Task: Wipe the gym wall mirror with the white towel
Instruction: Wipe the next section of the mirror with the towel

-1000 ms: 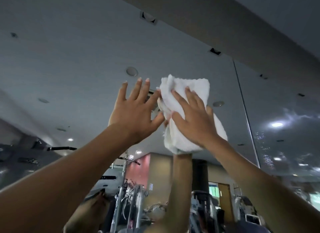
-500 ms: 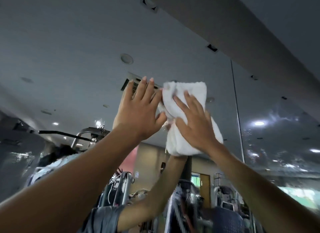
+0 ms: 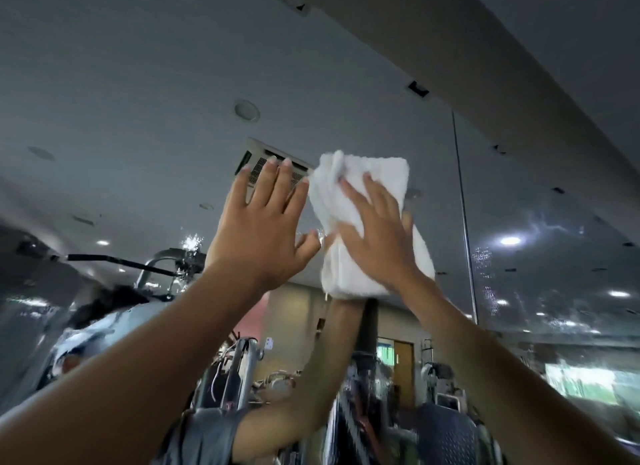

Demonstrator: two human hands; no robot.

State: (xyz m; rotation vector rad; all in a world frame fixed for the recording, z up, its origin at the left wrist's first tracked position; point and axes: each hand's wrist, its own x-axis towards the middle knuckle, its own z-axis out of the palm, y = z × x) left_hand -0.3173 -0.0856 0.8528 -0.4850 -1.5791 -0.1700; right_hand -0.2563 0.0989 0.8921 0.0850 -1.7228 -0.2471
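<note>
Since wiping needs pressure, my right hand point(image 3: 377, 236), fingers flat, pins the towel point(image 3: 375, 173) to the mirror point(image 3: 138, 83). At nine o'clock my left hand point(image 3: 258, 229), straight-fingered, empty, probably braces.

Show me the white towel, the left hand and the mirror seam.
white towel point(image 3: 388, 170), head view, upper folded part.
left hand point(image 3: 258, 236), head view, back of the hand.
mirror seam point(image 3: 464, 222), head view, middle of the strip.

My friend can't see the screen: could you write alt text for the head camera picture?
A person's right hand presses a folded white towel against a gym wall mirror, while the left hand is spread open beside it. The reflection shows gym machines.
</note>
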